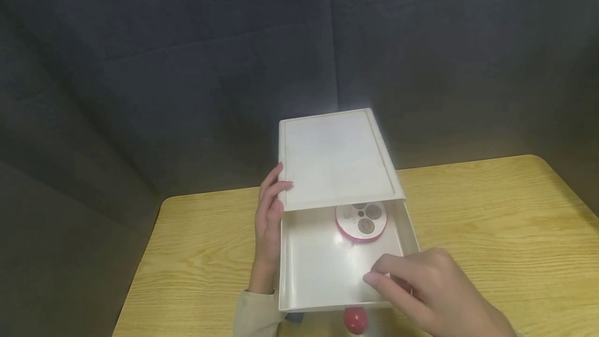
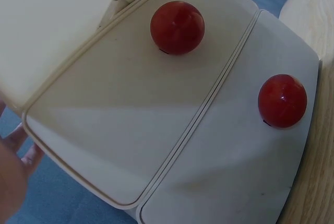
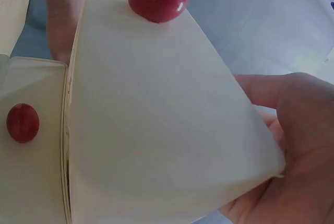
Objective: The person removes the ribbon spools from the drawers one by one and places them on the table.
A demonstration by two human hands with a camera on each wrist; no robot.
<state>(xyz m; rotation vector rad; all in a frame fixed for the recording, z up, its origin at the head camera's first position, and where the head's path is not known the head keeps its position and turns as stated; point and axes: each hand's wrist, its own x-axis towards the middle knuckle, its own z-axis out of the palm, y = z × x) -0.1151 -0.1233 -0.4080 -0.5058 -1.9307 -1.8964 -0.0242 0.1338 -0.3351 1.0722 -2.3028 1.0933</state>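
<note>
Right hand grips pulled-out drawer; pink-edged disc inside.

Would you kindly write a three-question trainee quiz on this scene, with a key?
1. What lies inside the open white plastic drawer?
2. True or false: the left hand touches the white plastic cabinet.
3. The drawer's round red knob sits on: a) its floor; b) its front; c) the cabinet's top.

Key: 1. A round white disc with a pink edge; 2. True; 3. b.
</note>
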